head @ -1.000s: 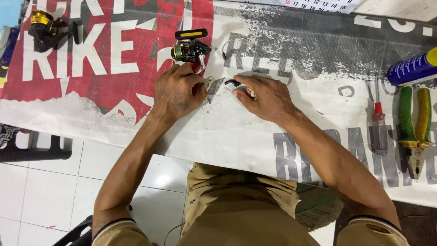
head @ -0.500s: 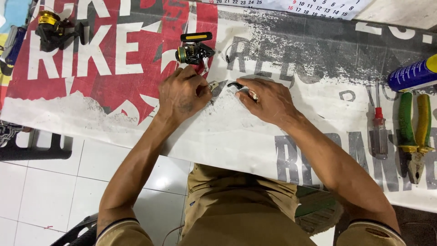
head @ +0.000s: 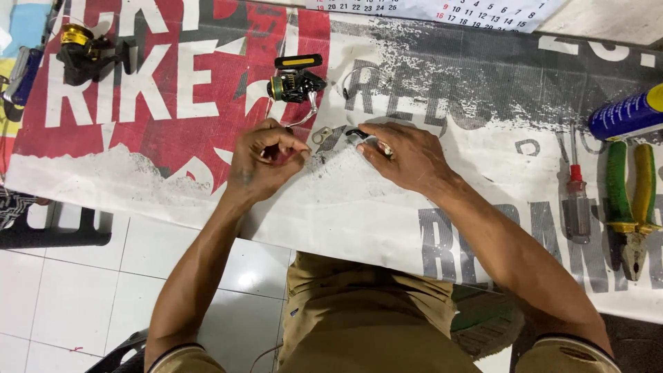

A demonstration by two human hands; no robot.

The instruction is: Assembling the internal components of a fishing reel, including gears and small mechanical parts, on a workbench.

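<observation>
Small metal part (head: 322,135) just between left hand (head: 262,162) and right hand (head: 404,155)

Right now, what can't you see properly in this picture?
- Head view: whatever the left hand pinches is hidden by its curled fingers.
- The small dark part under the right hand is too tiny to identify.
- The blue spray can is cut off by the right edge.

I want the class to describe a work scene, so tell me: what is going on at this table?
A seated person works on small parts over a printed banner. The left hand is curled, fingertips pinched together; whether it holds anything cannot be told. The right hand pinches a small dark part beside a small metal plate. A black and yellow fishing reel lies just beyond the hands. A screwdriver, pliers and a spray can lie to the right.
</observation>
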